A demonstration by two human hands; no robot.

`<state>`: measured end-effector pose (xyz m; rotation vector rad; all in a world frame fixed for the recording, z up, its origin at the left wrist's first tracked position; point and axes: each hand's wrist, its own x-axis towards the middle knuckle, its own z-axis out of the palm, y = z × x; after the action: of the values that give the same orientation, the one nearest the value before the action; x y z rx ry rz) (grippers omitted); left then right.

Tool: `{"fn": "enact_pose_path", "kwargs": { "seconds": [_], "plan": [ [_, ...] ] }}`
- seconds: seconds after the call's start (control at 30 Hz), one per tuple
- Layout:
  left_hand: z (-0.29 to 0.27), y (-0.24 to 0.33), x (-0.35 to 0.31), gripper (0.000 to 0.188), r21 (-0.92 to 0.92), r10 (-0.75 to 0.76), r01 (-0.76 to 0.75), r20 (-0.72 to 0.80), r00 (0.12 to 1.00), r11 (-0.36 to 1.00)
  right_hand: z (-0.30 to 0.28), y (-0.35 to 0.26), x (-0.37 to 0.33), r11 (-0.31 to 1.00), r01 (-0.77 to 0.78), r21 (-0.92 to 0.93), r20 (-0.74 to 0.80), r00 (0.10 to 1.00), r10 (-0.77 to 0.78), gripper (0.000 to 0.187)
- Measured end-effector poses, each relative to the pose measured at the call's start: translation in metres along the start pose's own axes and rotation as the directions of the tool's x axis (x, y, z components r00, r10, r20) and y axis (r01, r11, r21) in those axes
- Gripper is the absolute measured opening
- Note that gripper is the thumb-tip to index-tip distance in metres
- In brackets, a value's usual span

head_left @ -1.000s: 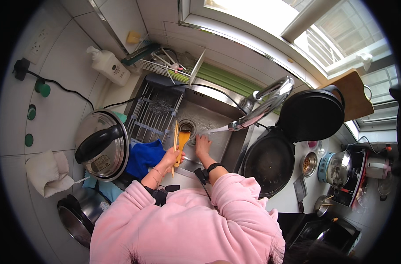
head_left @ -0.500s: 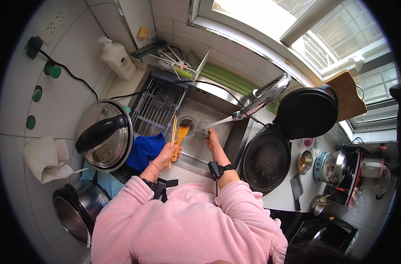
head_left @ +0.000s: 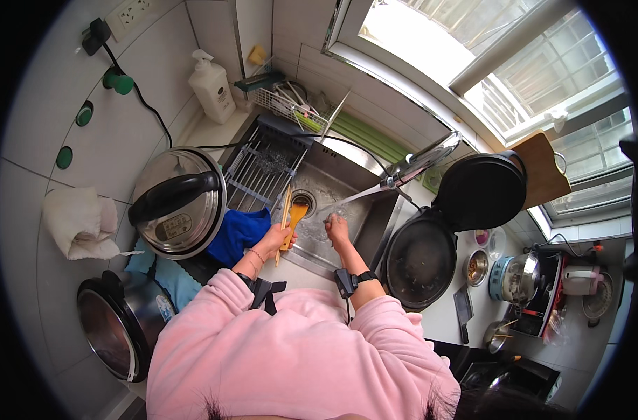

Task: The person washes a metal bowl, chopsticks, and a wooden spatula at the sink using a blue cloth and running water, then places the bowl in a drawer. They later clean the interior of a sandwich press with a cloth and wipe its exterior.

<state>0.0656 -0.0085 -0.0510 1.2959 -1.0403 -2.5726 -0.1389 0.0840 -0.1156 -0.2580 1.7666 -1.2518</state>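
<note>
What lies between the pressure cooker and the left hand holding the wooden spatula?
A crumpled blue cloth lies between the pressure cooker and the left hand, seen in the head view.

I see both forearms, in pink sleeves, reaching forward from the lower edge, side by side. My left hand [head_left: 275, 240] is closed in a grip, knuckles up, a thin bracelet on its wrist. My right hand [head_left: 337, 229] is extended palm down, fingers loosely curled; a dark watch band circles its wrist.
</note>
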Motion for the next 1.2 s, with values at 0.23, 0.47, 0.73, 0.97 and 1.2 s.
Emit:
{"fn": "enact_pose_path", "kwargs": {
  "seconds": [0.23,0.47,0.73,0.97,1.2],
  "plan": [
    [-0.001,-0.003,0.001,0.021,0.012,0.061,-0.06,-0.017,0.998,0.998,-0.004,0.011,-0.008,0.99,-0.107,-0.087,-0.252,0.964,0.082,0.045],
    [-0.001,-0.005,0.003,0.022,0.042,0.078,-0.078,-0.002,0.997,0.996,-0.038,0.022,-0.026,0.216,0.332,-0.918,0.358,0.929,0.095,0.032],
    [-0.004,-0.003,0.004,0.039,0.025,0.044,-0.045,0.036,0.998,0.999,-0.025,-0.027,-0.063,0.956,-0.01,-0.294,0.149,0.987,0.057,0.029],
    [-0.004,-0.008,0.008,0.031,0.032,0.037,-0.039,0.056,0.998,0.999,-0.005,-0.082,-0.088,0.942,-0.174,0.288,0.366,0.929,0.06,0.034],
    [-0.007,-0.012,0.016,0.035,0.04,0.033,-0.036,0.077,0.996,0.999,0.056,-0.188,-0.094,0.946,-0.026,0.323,0.459,0.878,-0.133,0.027]
  ]
}}
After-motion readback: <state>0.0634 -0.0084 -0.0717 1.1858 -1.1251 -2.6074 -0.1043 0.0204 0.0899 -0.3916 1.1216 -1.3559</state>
